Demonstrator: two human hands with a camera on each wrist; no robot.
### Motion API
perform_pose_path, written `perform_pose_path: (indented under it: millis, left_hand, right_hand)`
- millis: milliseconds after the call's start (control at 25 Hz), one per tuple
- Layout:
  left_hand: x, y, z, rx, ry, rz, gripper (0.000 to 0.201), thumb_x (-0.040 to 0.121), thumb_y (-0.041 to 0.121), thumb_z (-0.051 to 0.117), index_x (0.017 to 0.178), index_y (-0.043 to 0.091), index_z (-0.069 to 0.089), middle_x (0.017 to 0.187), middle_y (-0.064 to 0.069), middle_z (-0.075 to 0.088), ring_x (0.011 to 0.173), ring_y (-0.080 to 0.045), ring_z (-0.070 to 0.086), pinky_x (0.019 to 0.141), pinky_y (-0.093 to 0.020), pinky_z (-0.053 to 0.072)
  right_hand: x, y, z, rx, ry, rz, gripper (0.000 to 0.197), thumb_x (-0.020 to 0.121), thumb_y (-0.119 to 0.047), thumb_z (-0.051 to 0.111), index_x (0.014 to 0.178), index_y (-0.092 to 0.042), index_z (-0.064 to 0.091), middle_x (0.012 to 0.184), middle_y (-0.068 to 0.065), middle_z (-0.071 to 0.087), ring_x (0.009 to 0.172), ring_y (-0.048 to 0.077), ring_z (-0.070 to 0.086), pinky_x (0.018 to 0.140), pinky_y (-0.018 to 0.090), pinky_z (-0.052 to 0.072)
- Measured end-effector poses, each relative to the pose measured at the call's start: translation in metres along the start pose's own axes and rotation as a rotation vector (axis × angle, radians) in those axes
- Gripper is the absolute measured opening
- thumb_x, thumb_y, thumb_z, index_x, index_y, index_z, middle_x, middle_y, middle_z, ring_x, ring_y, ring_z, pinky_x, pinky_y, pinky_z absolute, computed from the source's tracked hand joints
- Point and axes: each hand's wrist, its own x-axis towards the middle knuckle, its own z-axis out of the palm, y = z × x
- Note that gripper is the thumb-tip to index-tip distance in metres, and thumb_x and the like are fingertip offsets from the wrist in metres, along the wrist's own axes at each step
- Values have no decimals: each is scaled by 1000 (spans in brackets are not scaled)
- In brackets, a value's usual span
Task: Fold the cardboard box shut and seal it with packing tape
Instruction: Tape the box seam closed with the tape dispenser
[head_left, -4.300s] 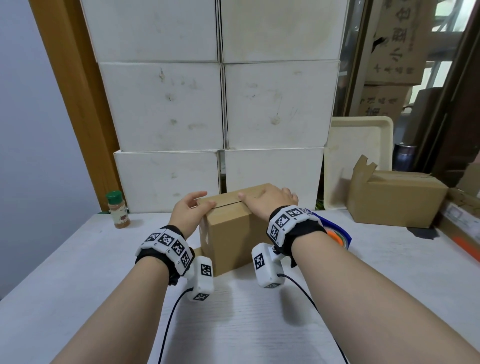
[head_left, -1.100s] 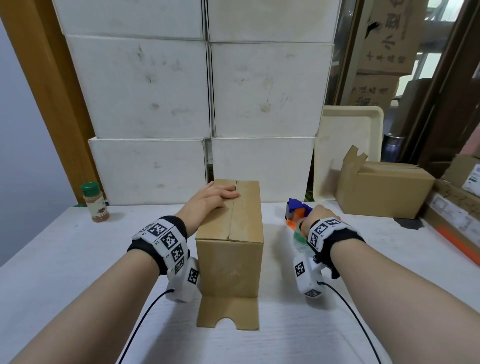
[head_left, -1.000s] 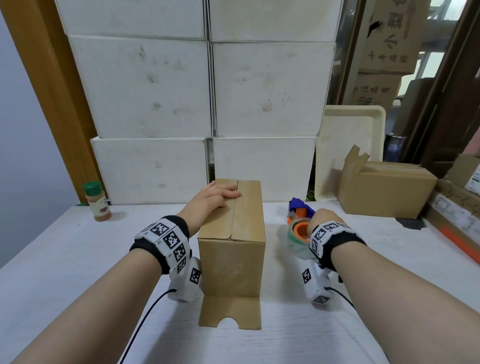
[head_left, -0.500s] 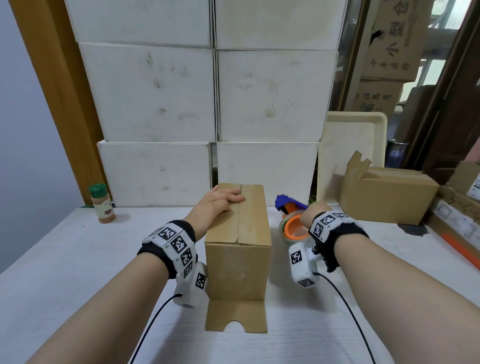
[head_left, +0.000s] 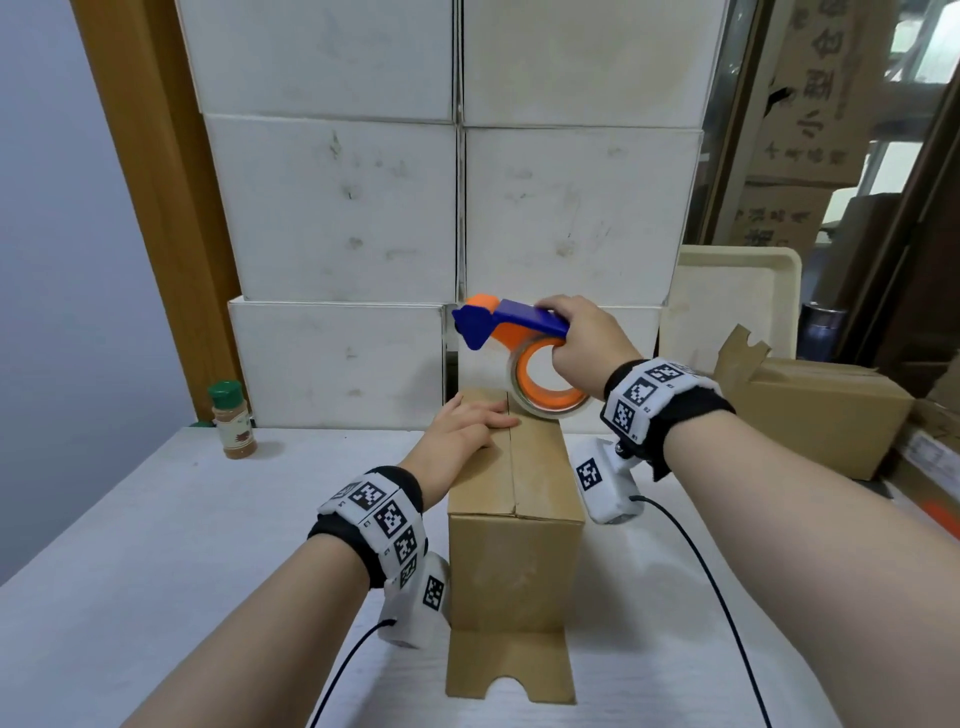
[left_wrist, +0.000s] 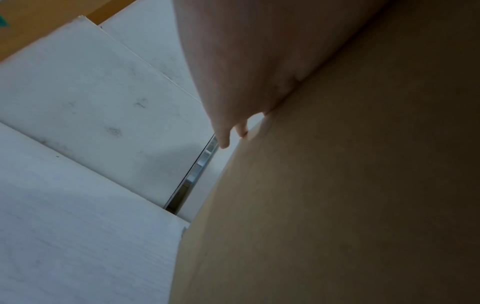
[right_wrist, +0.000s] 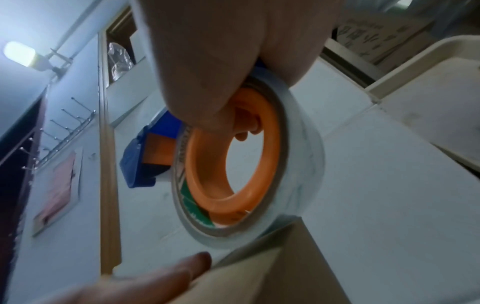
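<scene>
Box (head_left: 514, 525) is standing on the white table (head_left: 156, 571), flaps folded shut, seam running away from the person | left hand (head_left: 462, 426) is lying flat on the far left flap | right hand (head_left: 582, 348) is gripping the tape dispenser (head_left: 519, 343), hovering just above the seam's far end, so taping would probably be running back toward the person.

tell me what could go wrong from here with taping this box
1. The left hand lies flat across the far end of the cardboard box, its fingers at the centre seam, right where the tape dispenser hangs. Tape could land on them.
2. Only that end is pressed down, so the near flaps might lift and the seam gape.
3. The box is tall and narrow; a sideways pull of tape may tip it.
</scene>
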Motion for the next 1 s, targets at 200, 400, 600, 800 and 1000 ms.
perform_pose_path:
  millis: [200,400,600,800,1000]
  left_hand:
    - [2,-7,4,-74,18,-2,55,81,13,27,125,3,58,143,-12,47,131,-6,30,122,-31,0]
    - [5,-10,6,-221,11,-147,54,80,21,29,121,12,63,144,-4,47,142,-14,25,122,-33,2]
    - [4,-11,-2,-365,-38,-208,40,100,22,31,124,16,62,143,1,48,132,-1,31,119,-32,16]
    - [12,-21,-26,-1052,353,-533,48,102,29,26,85,7,66,86,-9,66,86,-19,61,82,-31,45]
    - [25,-19,-36,-1136,255,-751,51,100,42,26,92,5,61,81,-8,62,70,-17,55,64,-26,40]
  right_hand:
    - [7,-3,5,-81,-67,-47,57,81,7,48,132,-17,50,121,8,54,109,24,54,89,25,39]
    - [8,1,8,-99,-66,-74,56,79,6,48,129,-18,51,116,10,57,104,27,55,90,31,43]
    - [7,2,8,-72,-72,-63,59,78,8,48,130,-20,51,115,8,57,105,25,54,94,34,45]
    - [8,4,9,-64,-87,-80,61,79,9,46,131,-21,50,117,5,56,110,23,51,94,31,42]
    - [13,0,11,-114,-123,-126,63,80,8,45,134,-24,49,124,3,55,118,22,48,101,31,40]
